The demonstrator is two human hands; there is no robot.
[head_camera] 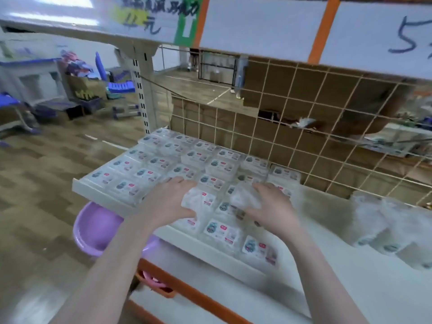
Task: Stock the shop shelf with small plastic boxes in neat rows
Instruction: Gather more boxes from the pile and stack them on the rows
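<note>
While both arms are reaching over the shelf front, this is how things are lying:

Left hand: lying palm down, fingers and thumb curling round a clear box and grasping it just above the rows.
Right hand: gripping a second clear box; motion blur is smearing its outline.
Boxes: sitting in neat rows across the left part of the shelf, touching side by side, each bearing a white label with a teal picture and a red mark; the print is too small to read.
Loose pile: more clear boxes are lying heaped on the right, apart from the rows and blurred.
Open room: bare shelf surface is showing between the rows and the pile.
Edges: the front lip is running diagonally under the wrists; a wire grid is closing the back.
Signs: handwritten characters with "元" are showing overhead, and a "5" at the right is being cut off by the frame.
Basin: a purple one is sitting below, partly hidden by the shelf and the left arm.
</note>
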